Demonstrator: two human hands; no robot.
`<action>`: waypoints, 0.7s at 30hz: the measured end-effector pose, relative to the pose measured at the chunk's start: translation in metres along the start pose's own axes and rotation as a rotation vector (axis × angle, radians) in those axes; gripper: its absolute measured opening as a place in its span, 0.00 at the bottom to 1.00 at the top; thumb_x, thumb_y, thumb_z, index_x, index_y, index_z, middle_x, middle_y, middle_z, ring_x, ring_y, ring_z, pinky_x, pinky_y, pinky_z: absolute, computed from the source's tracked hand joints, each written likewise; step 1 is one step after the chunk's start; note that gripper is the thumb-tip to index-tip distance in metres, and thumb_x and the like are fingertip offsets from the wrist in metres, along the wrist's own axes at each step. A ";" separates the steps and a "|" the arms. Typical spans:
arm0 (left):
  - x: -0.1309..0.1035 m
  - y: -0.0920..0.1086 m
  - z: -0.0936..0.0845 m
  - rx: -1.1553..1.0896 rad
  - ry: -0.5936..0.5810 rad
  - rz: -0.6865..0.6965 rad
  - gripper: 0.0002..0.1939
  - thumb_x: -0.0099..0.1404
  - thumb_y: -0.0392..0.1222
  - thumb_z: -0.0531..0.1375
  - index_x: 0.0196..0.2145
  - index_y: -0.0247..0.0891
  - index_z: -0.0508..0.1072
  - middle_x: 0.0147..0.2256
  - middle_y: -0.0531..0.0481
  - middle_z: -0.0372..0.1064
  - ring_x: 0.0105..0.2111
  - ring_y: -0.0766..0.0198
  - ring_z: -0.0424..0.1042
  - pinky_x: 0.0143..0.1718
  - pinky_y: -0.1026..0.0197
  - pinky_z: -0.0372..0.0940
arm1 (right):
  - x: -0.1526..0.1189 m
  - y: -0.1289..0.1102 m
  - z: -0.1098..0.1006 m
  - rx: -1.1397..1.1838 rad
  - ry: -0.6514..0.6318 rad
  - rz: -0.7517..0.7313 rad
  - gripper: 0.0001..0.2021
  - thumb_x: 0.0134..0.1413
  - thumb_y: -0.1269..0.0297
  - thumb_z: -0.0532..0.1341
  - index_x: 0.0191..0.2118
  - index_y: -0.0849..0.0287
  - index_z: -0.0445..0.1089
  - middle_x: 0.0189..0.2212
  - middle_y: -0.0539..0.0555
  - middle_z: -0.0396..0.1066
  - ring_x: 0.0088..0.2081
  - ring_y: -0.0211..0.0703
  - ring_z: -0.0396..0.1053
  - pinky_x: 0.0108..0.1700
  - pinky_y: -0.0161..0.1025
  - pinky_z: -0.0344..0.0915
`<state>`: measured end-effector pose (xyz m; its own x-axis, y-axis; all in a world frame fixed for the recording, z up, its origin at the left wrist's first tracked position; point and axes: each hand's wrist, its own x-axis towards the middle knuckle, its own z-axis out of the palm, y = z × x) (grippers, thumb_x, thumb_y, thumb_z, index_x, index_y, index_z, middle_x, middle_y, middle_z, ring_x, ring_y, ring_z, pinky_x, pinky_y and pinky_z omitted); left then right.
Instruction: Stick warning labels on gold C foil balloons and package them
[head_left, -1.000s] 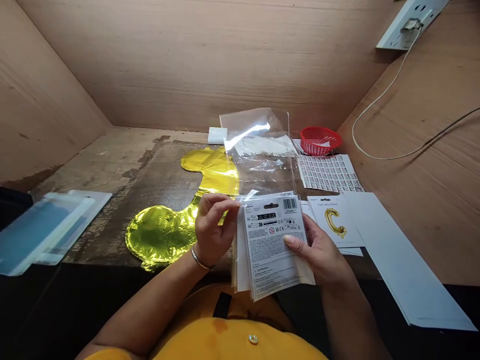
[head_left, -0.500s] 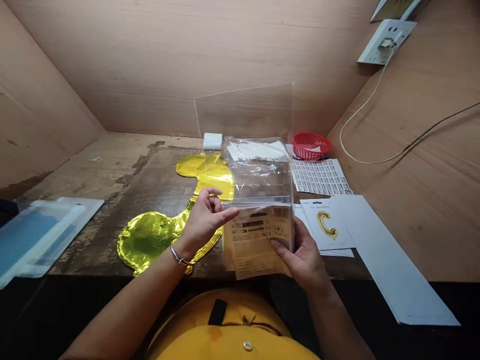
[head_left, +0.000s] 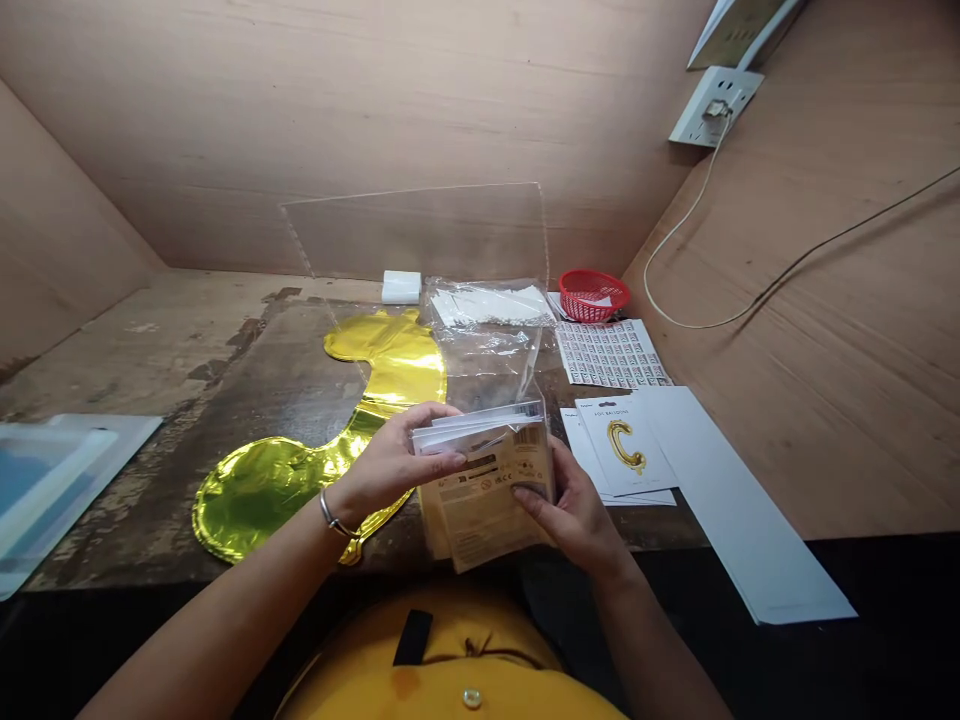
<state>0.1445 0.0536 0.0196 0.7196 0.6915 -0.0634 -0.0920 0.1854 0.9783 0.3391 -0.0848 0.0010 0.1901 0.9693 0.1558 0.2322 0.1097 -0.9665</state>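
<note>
At our far nine o'clock lies some bluish plastic (head_left: 67, 480). Nearer, sweeping from nine to eleven, a gold balloon (head_left: 262, 490) lies on the table (head_left: 135, 345). Our left hand (head_left: 397, 450) pinches the upper-left edge of the printed cards (head_left: 487, 510), thumb in front; the stack is held tilted at centre, just beyond our lap. Clear film (head_left: 480, 235) spreads behind it toward twelve. We judge the cards light and springy, but slick where plastic seems to cover them, so layers may slide; the side edges look the best hold, since hard squeezing could crease corners. Our right hand (head_left: 574, 505) clamps their right edge, around three. A red basket (head_left: 581, 308) sits at one, a picture card (head_left: 626, 445) near three.
</note>
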 end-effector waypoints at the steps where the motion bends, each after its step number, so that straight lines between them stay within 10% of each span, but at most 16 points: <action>1: 0.001 0.000 0.000 -0.021 0.013 0.013 0.23 0.51 0.44 0.71 0.43 0.36 0.70 0.37 0.49 0.71 0.35 0.65 0.71 0.37 0.64 0.67 | -0.001 -0.002 0.000 -0.053 0.014 -0.017 0.25 0.55 0.60 0.63 0.58 0.52 0.59 0.49 0.54 0.71 0.49 0.48 0.70 0.50 0.43 0.68; 12: 0.000 0.016 0.005 0.149 -0.020 0.146 0.18 0.46 0.39 0.72 0.34 0.36 0.72 0.28 0.53 0.68 0.26 0.69 0.66 0.27 0.69 0.63 | 0.006 0.023 0.005 -0.410 0.266 -0.252 0.22 0.53 0.59 0.64 0.53 0.53 0.62 0.34 0.51 0.75 0.32 0.44 0.72 0.36 0.40 0.71; 16: 0.005 0.012 0.011 0.252 0.002 0.189 0.18 0.47 0.39 0.71 0.36 0.35 0.74 0.29 0.51 0.71 0.27 0.67 0.68 0.28 0.67 0.65 | 0.007 0.041 0.004 -0.358 0.258 -0.070 0.24 0.51 0.53 0.65 0.51 0.57 0.65 0.44 0.59 0.74 0.46 0.52 0.72 0.47 0.48 0.70; 21: 0.012 0.015 0.016 0.317 -0.063 0.188 0.17 0.48 0.38 0.70 0.37 0.34 0.74 0.30 0.50 0.73 0.28 0.65 0.70 0.30 0.66 0.66 | 0.003 0.008 -0.020 -0.111 0.221 -0.074 0.48 0.40 0.48 0.71 0.65 0.54 0.52 0.64 0.61 0.55 0.65 0.55 0.54 0.65 0.53 0.52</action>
<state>0.1628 0.0536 0.0363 0.7525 0.6465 0.1255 -0.0157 -0.1730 0.9848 0.3608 -0.0856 -0.0017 0.3699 0.8865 0.2779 0.3542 0.1420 -0.9243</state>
